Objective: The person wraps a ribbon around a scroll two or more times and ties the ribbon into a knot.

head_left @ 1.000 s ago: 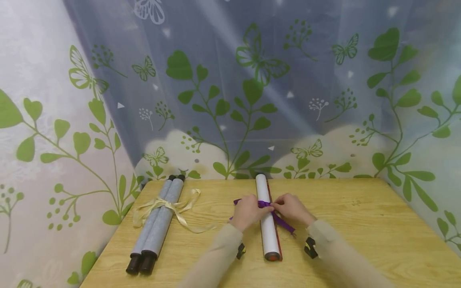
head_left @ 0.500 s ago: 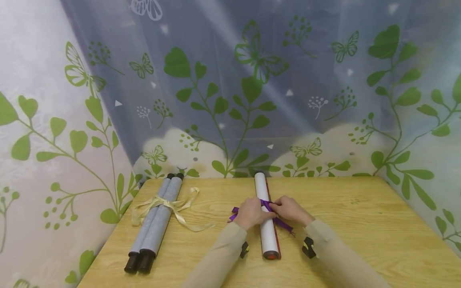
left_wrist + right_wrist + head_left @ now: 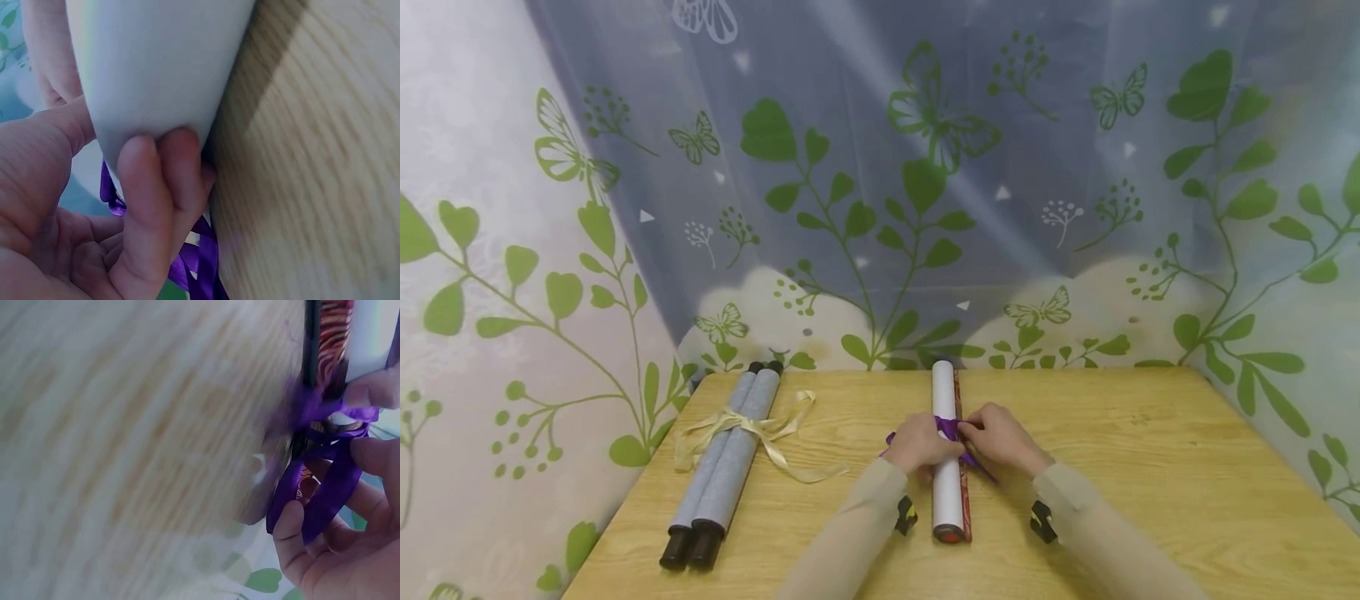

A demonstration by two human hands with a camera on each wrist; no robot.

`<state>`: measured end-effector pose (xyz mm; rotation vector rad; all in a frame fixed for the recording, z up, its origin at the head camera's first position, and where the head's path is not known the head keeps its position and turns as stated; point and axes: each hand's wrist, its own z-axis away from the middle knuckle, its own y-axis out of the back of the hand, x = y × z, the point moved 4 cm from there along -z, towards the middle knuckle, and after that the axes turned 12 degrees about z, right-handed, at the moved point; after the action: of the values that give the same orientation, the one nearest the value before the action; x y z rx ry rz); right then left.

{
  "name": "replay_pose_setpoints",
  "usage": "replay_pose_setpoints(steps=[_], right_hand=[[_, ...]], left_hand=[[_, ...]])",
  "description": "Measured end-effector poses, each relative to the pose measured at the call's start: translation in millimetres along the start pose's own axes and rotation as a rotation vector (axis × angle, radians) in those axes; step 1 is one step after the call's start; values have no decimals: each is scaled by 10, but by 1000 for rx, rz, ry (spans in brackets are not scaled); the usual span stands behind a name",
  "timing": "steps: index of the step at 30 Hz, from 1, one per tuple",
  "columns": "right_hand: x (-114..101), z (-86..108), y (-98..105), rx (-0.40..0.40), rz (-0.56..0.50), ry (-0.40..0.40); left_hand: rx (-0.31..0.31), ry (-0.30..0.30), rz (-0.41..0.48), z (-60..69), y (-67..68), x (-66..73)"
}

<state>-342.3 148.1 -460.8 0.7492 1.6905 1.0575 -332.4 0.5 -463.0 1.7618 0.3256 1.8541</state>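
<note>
A white scroll [image 3: 947, 492] with a dark-rimmed, red-centred near end lies lengthwise on the table. Along its right side runs a red patterned strip [image 3: 966, 508], perhaps a second roll. Purple ribbon [image 3: 947, 428] goes round the middle, with loose ends at both sides. My left hand [image 3: 921, 442] grips the scroll from the left, thumb across the top; its curled fingers [image 3: 147, 187] press the white side in the left wrist view. From the right, my right hand [image 3: 1000, 437] pinches the ribbon, which forms a loop [image 3: 331, 494] at its fingers. The knot area is partly hidden.
To the left lie two grey-blue scrolls [image 3: 737, 467] with dark ends, bound together with a cream ribbon [image 3: 748, 423] in a bow. The wooden table [image 3: 1112, 517] backs onto a leaf-and-butterfly patterned curtain [image 3: 850, 250].
The scroll's near end has swung a little to the left. The ribbon tail on the right shows less and has shifted left. Both hands stay close to the same place.
</note>
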Motion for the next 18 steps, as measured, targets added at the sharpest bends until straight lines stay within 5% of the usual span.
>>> replay_pose_setpoints(steps=[4,11,18], right_hand=[[20,-2,23,40,10,13],[65,25,50,75,-18,56],[80,71,133,77,-64,9]], left_hand=[[-7,9,57,13,47,-64],[23,-20,32,40,231,-96],[31,-23,28,112,479,-123]])
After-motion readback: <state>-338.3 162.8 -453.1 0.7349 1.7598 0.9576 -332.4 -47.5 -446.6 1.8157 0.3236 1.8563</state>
